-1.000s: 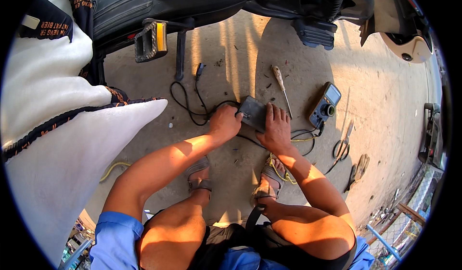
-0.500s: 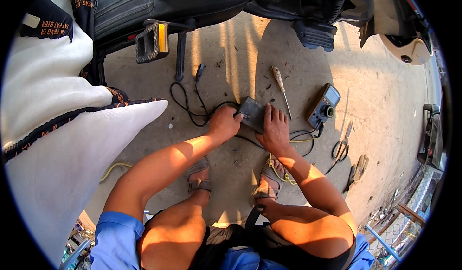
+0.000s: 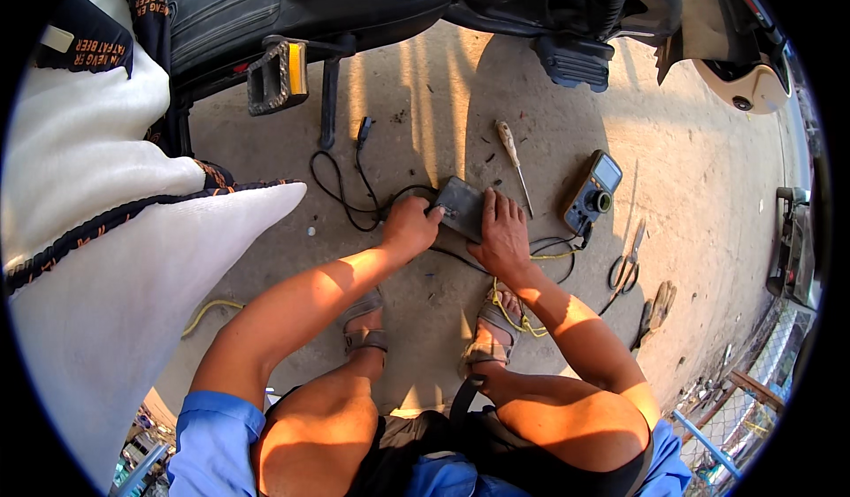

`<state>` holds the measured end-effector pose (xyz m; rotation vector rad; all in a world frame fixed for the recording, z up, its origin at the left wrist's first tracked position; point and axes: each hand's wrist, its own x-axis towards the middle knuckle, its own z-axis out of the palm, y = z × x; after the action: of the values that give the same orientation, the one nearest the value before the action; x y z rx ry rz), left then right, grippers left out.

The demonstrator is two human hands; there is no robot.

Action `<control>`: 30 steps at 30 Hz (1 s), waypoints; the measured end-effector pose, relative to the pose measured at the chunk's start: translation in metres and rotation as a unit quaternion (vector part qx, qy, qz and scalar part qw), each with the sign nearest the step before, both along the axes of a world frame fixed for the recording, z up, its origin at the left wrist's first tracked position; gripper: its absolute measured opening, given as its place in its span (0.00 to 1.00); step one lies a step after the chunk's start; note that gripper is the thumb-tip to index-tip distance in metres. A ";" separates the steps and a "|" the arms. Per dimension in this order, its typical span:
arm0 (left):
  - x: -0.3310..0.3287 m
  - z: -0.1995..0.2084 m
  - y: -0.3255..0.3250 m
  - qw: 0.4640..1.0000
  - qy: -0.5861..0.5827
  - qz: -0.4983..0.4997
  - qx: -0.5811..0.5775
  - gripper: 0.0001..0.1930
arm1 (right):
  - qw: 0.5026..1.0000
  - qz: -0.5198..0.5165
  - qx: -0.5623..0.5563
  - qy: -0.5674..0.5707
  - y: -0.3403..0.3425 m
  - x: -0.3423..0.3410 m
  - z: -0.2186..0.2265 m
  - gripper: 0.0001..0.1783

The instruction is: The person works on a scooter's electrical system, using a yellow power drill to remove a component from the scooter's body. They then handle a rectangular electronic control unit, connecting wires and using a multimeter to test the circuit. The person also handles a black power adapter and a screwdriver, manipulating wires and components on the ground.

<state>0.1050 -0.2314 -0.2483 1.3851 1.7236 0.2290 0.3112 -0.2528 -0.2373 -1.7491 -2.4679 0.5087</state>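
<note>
A black, flat power adapter [image 3: 461, 206] is held low over the concrete floor, between my feet and the vehicle. My left hand [image 3: 410, 229] grips its left end, with the thumb on the top face near the corner. Over its right end bend the fingers of my right hand [image 3: 505, 233], thumb toward the near side. From the left side a black cable [image 3: 343, 198] loops across the floor to a plug [image 3: 364, 130]. Further thin leads [image 3: 556, 254] run from behind my right hand to a multimeter [image 3: 594, 192]. The adapter's underside is hidden.
A screwdriver [image 3: 513, 162] lies beyond the adapter. Scissors [image 3: 627, 262] and a pair of pliers [image 3: 655, 314] lie right. An electric two-wheeler [image 3: 372, 5] with a pedal [image 3: 277, 77] stands ahead. White padded fabric [image 3: 133, 249] hangs at left; a pale helmet [image 3: 748, 88] is far right.
The view has shifted very slightly. Both hands keep the same hold on the adapter.
</note>
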 end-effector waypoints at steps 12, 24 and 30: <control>0.002 0.002 -0.002 1.000 -0.007 0.009 0.029 0.21 | 0.999 0.024 0.005 -0.043 0.000 -0.001 -0.002 0.63; -0.004 -0.005 -0.029 0.978 -0.164 0.099 -0.077 0.29 | 0.999 -0.013 -0.007 -0.032 0.008 0.002 0.006 0.64; 0.025 0.033 -0.034 0.830 -0.509 0.205 -0.095 0.27 | 0.995 -0.067 -0.007 0.071 0.012 -0.017 0.041 0.62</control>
<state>0.1299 -0.2653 -0.2150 0.5067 1.0349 0.8421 0.2943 -0.2405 -0.1963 -1.8006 -2.2392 0.6150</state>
